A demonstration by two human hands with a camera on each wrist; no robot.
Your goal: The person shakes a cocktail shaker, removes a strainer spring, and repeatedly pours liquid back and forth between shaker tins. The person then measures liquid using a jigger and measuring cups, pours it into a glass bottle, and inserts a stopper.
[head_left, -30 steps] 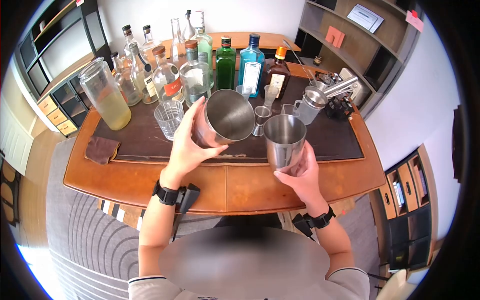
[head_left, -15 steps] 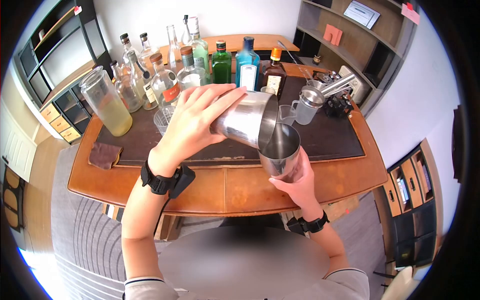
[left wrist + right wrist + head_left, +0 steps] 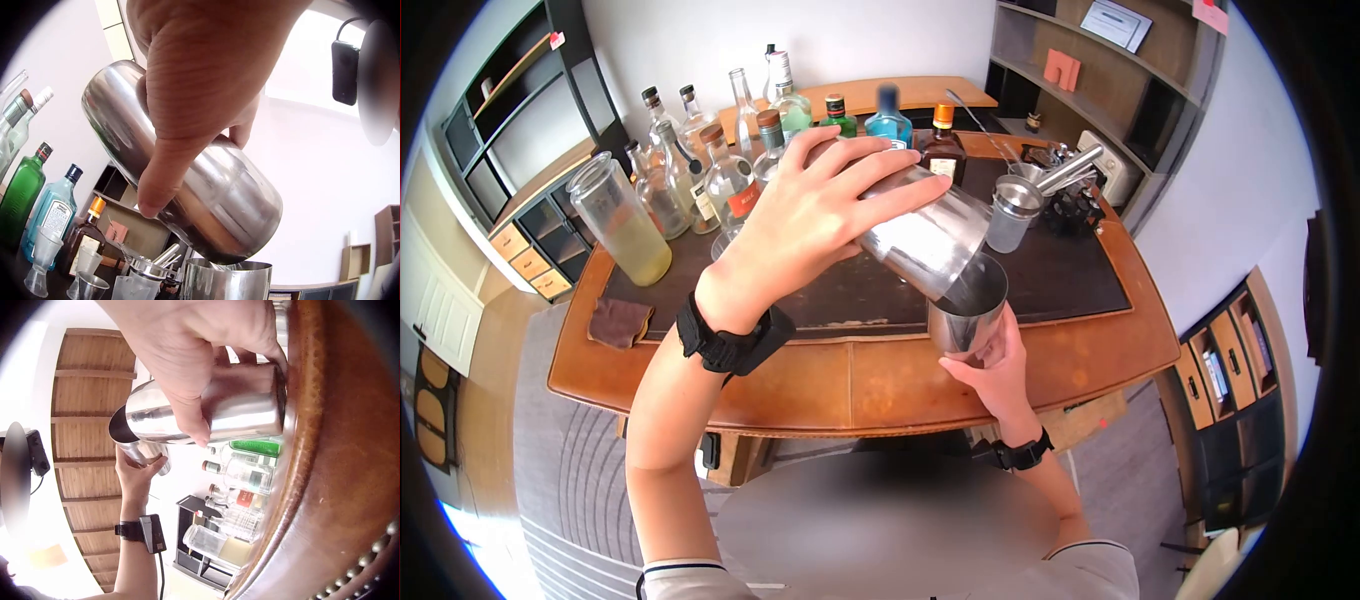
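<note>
My left hand (image 3: 815, 215) grips a large steel shaker tin (image 3: 930, 235) round its side, base raised and mouth tipped down to the right. Below it, my right hand (image 3: 1000, 370) holds a smaller shaker tin (image 3: 965, 332) upright, fingers and thumb wrapped round its body. The tilted rim overlaps the lower tin's mouth, and a clear streak shows between the rims in the left wrist view, where the lower tin (image 3: 228, 284) stands under the large one (image 3: 240, 194). Seen from the right wrist, the thumb presses along the small tin (image 3: 240, 406).
Several bottles, including a green one (image 3: 24, 194) and a blue one (image 3: 53, 215), line the desk's back. A pitcher of pale yellow liquid (image 3: 625, 225) and a brown cloth (image 3: 620, 322) are at left. A strainer (image 3: 1018, 197) tops a jar at right; a jigger (image 3: 94, 287) stands near.
My left hand has lifted the large tin and turned it over rightward, from mouth up beside the small tin to mouth down over it. My right hand has barely moved.
</note>
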